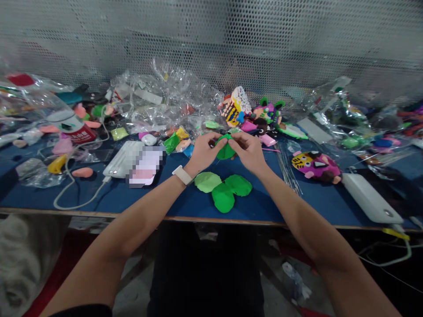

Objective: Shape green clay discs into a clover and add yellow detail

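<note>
1. Disc [224,152] of green, clay-like material was, in the head view, held up over the blue table [188,205], between the left hand [205,152] and the right hand [250,152].
2. Its upper edge was gripped by both hands, the thumbs set side by side on the near face and the fingers curled round; by this hold, it was judged, a thin, soft sheet could be pressed from two sides without being creased.
3. Three flat pieces were laid below it: a pale green piece [207,182], a bright green piece [238,185] and a lower green piece [223,198]. Their inner ends were brought close together, seemingly so that they were kept flat and within easy reach.
4. Thin wires [288,169] were laid in a loose bundle to the right, and a phone [146,166] was rested against a white power bank [123,159], perhaps so that its screen was tilted for viewing; that screen was blurred out.
5. The fingertips behind the disc were hidden, so their exact contact could not be told. Small items among the crumpled plastic bags [158,103] were obscured by glare, and both upper arms were cut off by the frame.
</note>
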`<state>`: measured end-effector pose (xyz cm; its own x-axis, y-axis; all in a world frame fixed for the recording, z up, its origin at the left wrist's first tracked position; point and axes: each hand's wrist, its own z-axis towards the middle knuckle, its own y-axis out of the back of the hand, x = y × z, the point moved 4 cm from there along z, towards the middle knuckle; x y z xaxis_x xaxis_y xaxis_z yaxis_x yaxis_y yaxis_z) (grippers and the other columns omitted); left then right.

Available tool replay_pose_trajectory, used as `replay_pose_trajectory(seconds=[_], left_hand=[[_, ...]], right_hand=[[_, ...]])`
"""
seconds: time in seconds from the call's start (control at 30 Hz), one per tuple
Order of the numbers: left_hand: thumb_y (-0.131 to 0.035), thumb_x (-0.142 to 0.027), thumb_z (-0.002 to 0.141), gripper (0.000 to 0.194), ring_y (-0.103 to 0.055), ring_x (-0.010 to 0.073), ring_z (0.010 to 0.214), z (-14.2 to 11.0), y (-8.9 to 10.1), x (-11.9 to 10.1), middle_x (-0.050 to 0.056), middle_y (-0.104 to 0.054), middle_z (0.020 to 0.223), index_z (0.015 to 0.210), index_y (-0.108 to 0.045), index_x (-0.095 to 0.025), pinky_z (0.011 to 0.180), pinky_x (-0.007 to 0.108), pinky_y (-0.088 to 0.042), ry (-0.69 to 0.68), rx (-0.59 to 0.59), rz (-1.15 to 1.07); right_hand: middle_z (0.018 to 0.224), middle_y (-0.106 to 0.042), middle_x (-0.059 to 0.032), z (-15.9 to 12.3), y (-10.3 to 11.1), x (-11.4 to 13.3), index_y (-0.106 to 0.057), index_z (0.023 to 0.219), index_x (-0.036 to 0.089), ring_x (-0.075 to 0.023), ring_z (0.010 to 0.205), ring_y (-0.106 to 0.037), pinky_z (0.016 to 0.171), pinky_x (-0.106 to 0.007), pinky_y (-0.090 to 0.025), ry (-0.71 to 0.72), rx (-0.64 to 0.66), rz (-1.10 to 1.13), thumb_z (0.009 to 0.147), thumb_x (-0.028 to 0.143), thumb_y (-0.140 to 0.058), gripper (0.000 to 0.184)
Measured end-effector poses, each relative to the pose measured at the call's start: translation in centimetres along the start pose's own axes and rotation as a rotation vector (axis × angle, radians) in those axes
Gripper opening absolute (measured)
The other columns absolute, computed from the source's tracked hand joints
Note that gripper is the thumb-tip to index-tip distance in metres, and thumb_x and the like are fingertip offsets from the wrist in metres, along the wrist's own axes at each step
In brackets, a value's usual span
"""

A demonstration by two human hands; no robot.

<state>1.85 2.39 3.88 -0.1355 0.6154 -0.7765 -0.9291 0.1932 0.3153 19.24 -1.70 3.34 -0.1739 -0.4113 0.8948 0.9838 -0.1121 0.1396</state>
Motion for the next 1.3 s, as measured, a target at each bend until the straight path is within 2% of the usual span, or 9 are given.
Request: replay_pose_trajectory(seconds=[0.23,0.4,0.53,0.73,0.97,1.07,1.17,1.23,1.3], left_hand=[[-0.061,-0.067,0.107,0.052,-0.063,0.0159,0.070,0.19,-0.10,0.27,0.006,-0.076,0.086,0.092,-0.076,-0.019,0.061,0.030,-0.048,0.003,0.016,-0.014],[-0.070,-0.052,0.104,0.034,-0.069,0.0165,0.079,0.27,-0.01,0.55,0.007,-0.079,0.093,0.099,-0.078,-0.019,0.069,0.030,-0.054,0.032,0.015,-0.054],[-0.072,-0.045,0.101,0.027,-0.067,0.0156,0.077,0.18,0.05,0.37,0.006,-0.079,0.092,0.098,-0.078,-0.019,0.067,0.029,-0.053,0.050,0.000,-0.065],[-0.066,-0.063,0.104,0.047,-0.064,0.0158,0.072,0.24,0.03,0.18,0.006,-0.078,0.087,0.091,-0.077,-0.019,0.062,0.029,-0.049,0.028,0.010,-0.050],[-0.072,-0.070,0.098,0.050,-0.065,0.0172,0.075,0.27,0.05,0.24,0.006,-0.078,0.091,0.095,-0.077,-0.020,0.065,0.031,-0.051,0.033,0.021,-0.038],[-0.066,-0.078,0.099,0.059,-0.059,0.0165,0.070,0.24,0.02,0.12,0.005,-0.072,0.082,0.086,-0.073,-0.021,0.062,0.032,-0.047,0.042,0.016,-0.083],[-0.056,-0.088,0.100,0.073,-0.046,0.0152,0.061,0.30,0.08,0.12,0.001,-0.052,0.064,0.068,-0.056,-0.022,0.057,0.033,-0.040,0.054,-0.007,-0.128],[-0.054,-0.091,0.098,0.076,-0.042,0.0153,0.060,0.38,0.09,0.02,0.000,-0.045,0.062,0.065,-0.050,-0.022,0.056,0.033,-0.038,0.053,-0.001,-0.139],[-0.054,-0.091,0.098,0.075,-0.042,0.0159,0.062,0.44,0.07,-0.25,0.001,-0.045,0.064,0.067,-0.051,-0.023,0.057,0.034,-0.038,0.037,0.019,-0.129]], right_hand=[[0.092,-0.077,-0.0060,-0.15,-0.05,0.00,-0.078,0.105,0.023,-0.0218,0.076,-0.072,0.049,-0.032,-0.064,-0.007,0.019,0.010,0.087,0.069,-0.086,0.050],[0.096,-0.079,-0.0063,-0.14,-0.07,0.05,-0.078,0.107,0.022,-0.0211,0.076,-0.072,0.052,-0.033,-0.066,0.026,0.035,0.004,0.084,0.067,-0.088,0.052],[0.100,-0.080,-0.0071,-0.08,-0.07,0.00,-0.080,0.107,0.023,-0.0218,0.079,-0.074,0.052,-0.033,-0.066,0.016,0.032,0.013,0.086,0.070,-0.086,0.052],[0.096,-0.079,-0.0065,-0.14,-0.10,0.08,-0.080,0.107,0.023,-0.0215,0.079,-0.074,0.053,-0.033,-0.067,0.002,0.034,0.004,0.086,0.074,-0.084,0.055],[0.096,-0.079,-0.0063,-0.19,-0.18,0.25,-0.082,0.105,0.024,-0.0219,0.076,-0.074,0.053,-0.035,-0.068,0.001,0.027,0.026,0.087,0.075,-0.084,0.054],[0.098,-0.081,-0.0071,-0.08,0.00,0.23,-0.082,0.103,0.024,-0.0223,0.075,-0.075,0.051,-0.036,-0.067,-0.006,-0.008,0.026,0.088,0.077,-0.081,0.055],[0.094,-0.080,-0.0062,-0.02,0.17,0.32,-0.081,0.105,0.024,-0.0225,0.075,-0.074,0.052,-0.036,-0.067,0.001,-0.014,0.005,0.086,0.077,-0.083,0.056],[0.090,-0.078,-0.0052,-0.02,0.26,0.48,-0.081,0.107,0.025,-0.0222,0.074,-0.074,0.054,-0.037,-0.067,0.012,-0.015,-0.013,0.086,0.078,-0.083,0.057],[0.088,-0.077,-0.0046,-0.02,0.34,0.66,-0.080,0.107,0.026,-0.0217,0.073,-0.073,0.054,-0.036,-0.067,0.024,-0.024,-0.026,0.086,0.079,-0.083,0.057]])
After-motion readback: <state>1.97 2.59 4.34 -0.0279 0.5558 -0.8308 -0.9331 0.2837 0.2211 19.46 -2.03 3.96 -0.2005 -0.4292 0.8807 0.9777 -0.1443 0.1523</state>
